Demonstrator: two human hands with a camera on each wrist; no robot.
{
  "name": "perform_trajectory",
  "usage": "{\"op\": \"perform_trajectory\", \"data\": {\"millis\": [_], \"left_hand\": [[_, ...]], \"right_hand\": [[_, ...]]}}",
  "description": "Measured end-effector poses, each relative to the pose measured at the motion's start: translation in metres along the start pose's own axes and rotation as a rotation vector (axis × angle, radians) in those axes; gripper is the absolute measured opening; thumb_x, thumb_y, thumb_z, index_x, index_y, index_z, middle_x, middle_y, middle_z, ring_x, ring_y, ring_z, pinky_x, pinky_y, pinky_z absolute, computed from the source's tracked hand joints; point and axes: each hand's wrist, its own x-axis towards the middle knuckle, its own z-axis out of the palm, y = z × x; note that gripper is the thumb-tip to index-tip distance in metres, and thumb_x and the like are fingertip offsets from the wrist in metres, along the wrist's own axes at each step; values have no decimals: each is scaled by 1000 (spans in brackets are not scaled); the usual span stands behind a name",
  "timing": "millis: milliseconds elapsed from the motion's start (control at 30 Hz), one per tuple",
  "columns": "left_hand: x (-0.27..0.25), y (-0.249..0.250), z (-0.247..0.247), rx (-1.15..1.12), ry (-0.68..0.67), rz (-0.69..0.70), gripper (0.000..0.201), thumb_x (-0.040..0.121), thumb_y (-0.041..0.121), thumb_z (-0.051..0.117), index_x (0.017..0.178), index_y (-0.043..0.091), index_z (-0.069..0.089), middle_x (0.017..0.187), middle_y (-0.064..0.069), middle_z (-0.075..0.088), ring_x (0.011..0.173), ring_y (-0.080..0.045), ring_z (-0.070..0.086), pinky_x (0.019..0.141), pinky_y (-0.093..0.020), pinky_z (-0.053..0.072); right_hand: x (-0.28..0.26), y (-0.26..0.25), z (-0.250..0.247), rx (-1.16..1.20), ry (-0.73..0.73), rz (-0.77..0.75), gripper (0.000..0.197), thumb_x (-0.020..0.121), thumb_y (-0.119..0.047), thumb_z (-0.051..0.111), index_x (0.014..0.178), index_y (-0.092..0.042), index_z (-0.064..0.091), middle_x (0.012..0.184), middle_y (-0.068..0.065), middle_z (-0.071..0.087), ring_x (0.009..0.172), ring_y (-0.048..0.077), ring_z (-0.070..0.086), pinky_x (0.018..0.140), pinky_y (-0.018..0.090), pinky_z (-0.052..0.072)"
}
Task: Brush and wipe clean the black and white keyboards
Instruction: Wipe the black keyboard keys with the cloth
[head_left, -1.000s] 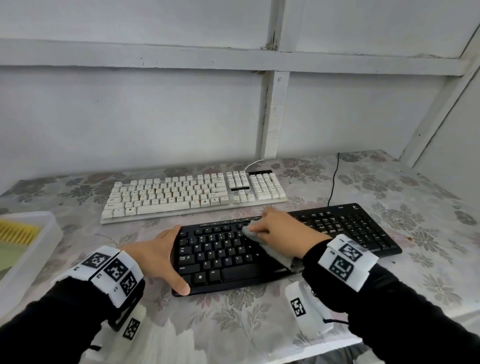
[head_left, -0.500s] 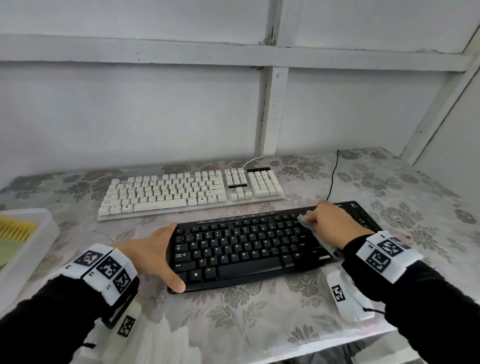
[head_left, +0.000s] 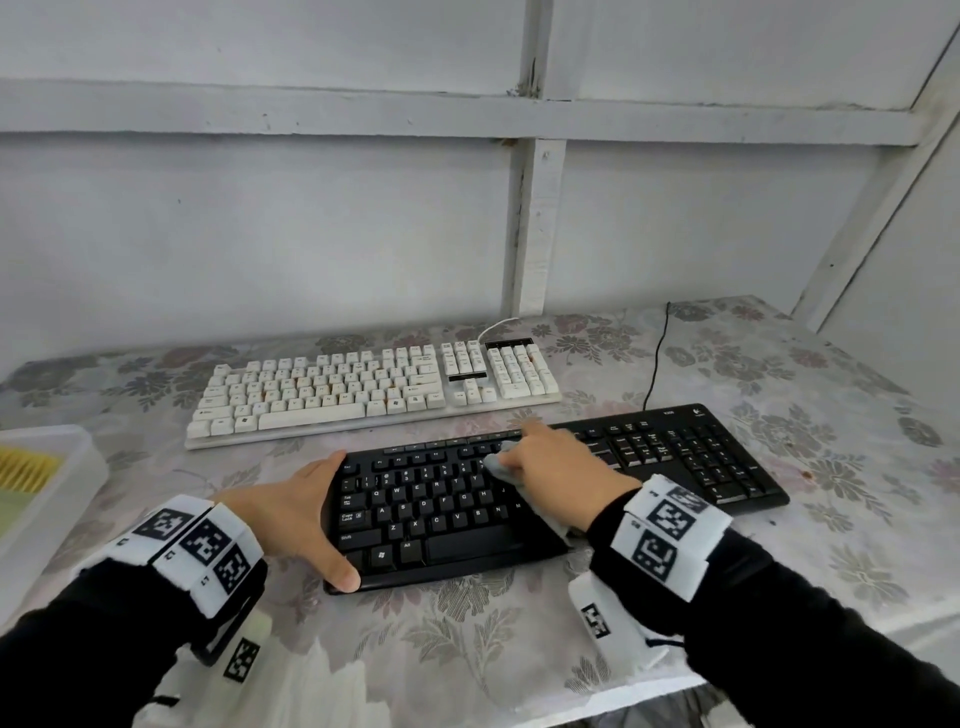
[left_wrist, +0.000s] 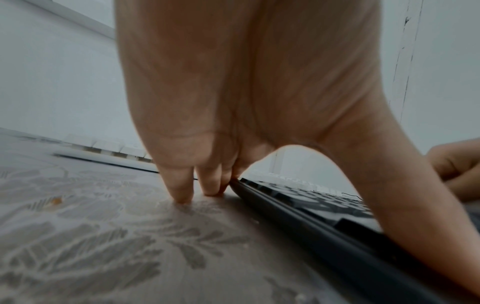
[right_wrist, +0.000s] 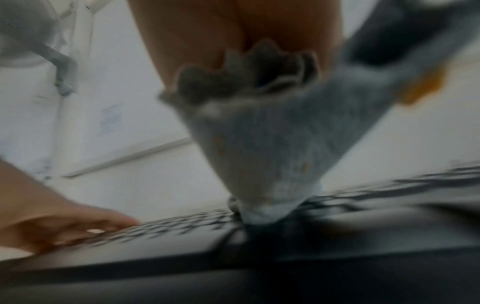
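The black keyboard (head_left: 447, 519) lies near the front of the table, with the white keyboard (head_left: 332, 389) behind it. My left hand (head_left: 291, 514) braces the black keyboard's left end: straight fingers (left_wrist: 182, 185) stand on the cloth against its edge (left_wrist: 324, 232), and the thumb runs to the front corner. My right hand (head_left: 556, 467) grips a bunched grey cloth (head_left: 498, 465) and presses it onto the upper key rows at mid-keyboard. In the blurred right wrist view the cloth (right_wrist: 272, 154) tapers down onto the keys (right_wrist: 182, 236).
A white tray (head_left: 62, 483) with something yellow (head_left: 26, 467) inside sits at the left edge. A black cable (head_left: 657, 353) runs from the black keyboard toward the wall. The floral tablecloth (head_left: 831, 415) covers the table; its front edge is close below my wrists.
My right hand swept the cloth right across the black keyboard, then back left to the middle. My left hand kept its place on the left end.
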Motion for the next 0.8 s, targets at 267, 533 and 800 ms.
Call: {"op": "perform_trajectory", "data": {"millis": [267, 533, 800], "left_hand": [[-2, 3, 1, -3, 0, -20, 154, 29, 58, 86, 147, 26, -9, 137, 17, 12, 138, -10, 11, 117, -38, 14], [-2, 5, 1, -16, 13, -43, 148, 39, 50, 89, 147, 25, -10, 145, 13, 11, 134, -8, 14, 117, -37, 14], [-3, 6, 2, -8, 22, -52, 138, 49, 40, 86, 146, 25, -10, 150, 6, 8, 137, -13, 14, 114, -35, 15]], "right_hand": [[1, 59, -19, -3, 107, 218, 26, 97, -17, 46, 99, -5, 69, 100, 7, 42, 93, 27, 55, 89, 31, 44], [6, 17, -4, -89, -6, -65, 23, 97, -17, 43, 89, -12, 64, 100, 2, 32, 92, 25, 46, 85, 31, 37], [-7, 72, -20, -96, 94, 105, 34, 99, -27, 40, 103, -7, 68, 97, 3, 38, 100, 30, 52, 94, 31, 40]]}}
